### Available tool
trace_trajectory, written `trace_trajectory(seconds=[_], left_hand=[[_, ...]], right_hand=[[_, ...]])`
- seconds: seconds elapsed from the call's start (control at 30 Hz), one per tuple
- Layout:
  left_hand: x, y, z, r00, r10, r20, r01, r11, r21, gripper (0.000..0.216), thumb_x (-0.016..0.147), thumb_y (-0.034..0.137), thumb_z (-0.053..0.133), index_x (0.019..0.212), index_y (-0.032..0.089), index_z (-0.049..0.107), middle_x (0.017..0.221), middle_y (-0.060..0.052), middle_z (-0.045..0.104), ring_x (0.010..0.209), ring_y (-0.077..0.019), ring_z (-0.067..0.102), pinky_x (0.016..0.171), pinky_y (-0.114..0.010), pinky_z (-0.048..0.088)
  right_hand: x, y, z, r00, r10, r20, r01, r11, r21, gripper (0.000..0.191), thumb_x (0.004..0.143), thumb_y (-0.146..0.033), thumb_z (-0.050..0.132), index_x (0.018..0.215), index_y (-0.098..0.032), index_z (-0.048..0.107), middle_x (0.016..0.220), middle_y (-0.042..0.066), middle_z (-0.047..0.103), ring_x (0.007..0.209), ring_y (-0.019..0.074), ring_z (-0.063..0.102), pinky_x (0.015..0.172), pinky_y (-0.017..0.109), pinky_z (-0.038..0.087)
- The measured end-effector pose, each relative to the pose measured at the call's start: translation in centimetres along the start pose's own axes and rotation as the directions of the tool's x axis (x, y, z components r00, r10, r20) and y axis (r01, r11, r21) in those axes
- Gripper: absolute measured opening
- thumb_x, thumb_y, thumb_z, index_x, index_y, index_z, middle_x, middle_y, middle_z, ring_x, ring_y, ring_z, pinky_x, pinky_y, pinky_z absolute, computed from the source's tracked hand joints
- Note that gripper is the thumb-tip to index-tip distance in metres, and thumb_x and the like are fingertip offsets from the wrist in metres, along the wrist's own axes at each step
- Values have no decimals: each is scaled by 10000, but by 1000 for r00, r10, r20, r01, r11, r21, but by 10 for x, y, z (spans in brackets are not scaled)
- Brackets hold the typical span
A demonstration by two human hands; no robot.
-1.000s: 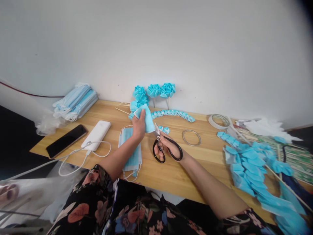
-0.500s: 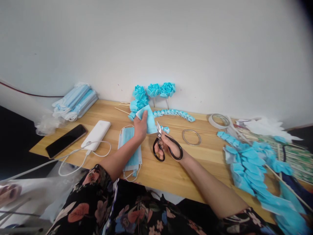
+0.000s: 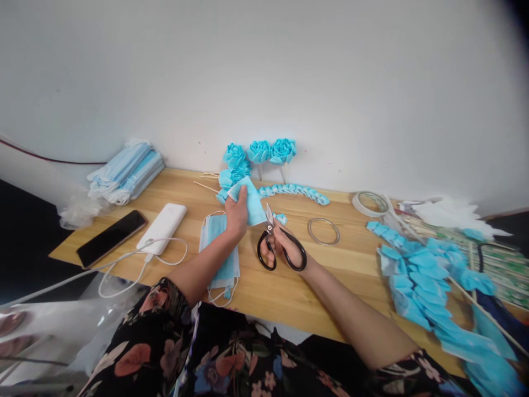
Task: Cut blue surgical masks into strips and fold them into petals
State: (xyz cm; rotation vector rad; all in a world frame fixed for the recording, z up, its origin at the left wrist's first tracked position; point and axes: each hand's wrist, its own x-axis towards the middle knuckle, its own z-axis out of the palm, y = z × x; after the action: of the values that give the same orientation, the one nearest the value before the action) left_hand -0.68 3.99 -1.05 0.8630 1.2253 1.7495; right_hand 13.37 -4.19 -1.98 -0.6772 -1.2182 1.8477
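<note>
My left hand (image 3: 237,214) pinches a folded piece of light blue mask fabric (image 3: 253,205), thumb on top. My right hand (image 3: 285,245) is closed round the black handles of a pair of scissors (image 3: 270,227). The blades point up and away, at the lower right corner of the fabric. Under my left forearm lies a blue face mask (image 3: 219,248) with white ear loops. Just behind the scissors is a small blue scrap (image 3: 281,218). Past my left hand stand several blue fabric flowers (image 3: 259,151) on sticks, and a pleated blue strip (image 3: 295,191) curves beside them.
On the left are a stack of masks (image 3: 126,171), a phone (image 3: 111,238) and a white power bank (image 3: 162,231) with a cable. To the right lie a metal ring (image 3: 323,231), a tape roll (image 3: 370,204) and a heap of pleated blue strips (image 3: 421,281).
My left hand and the fabric have shifted very slightly, the fabric's lower edge now reaching closer to the blades. The scissors have turned a little; their handles look slightly nearer each other.
</note>
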Motion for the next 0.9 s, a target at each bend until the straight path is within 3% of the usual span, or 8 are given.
trace_trajectory(seconds=[0.47,0.9], left_hand=[[9,5,-3,1000,7,11,-8,1000,23,316,865,424,592,1014,161,684,1094,-82,719,1013,-205,652,917,-323,499],[4,0,-2,999,2,39,-3,1000,11,421,795,486,657,1042,147,690,1131,-108,714,1097,-259,639,953,-355,489]], right_hand=[[-3,-7,-2,999,-16,30,18,997,-79,628,919,-602,472,1392,-203,369,628,-30,625,399,104,505,395,212,443],[-3,-4,-3,999,-19,50,23,996,-83,569,940,-582,449,1354,-198,379,643,-20,639,402,107,519,392,210,432]])
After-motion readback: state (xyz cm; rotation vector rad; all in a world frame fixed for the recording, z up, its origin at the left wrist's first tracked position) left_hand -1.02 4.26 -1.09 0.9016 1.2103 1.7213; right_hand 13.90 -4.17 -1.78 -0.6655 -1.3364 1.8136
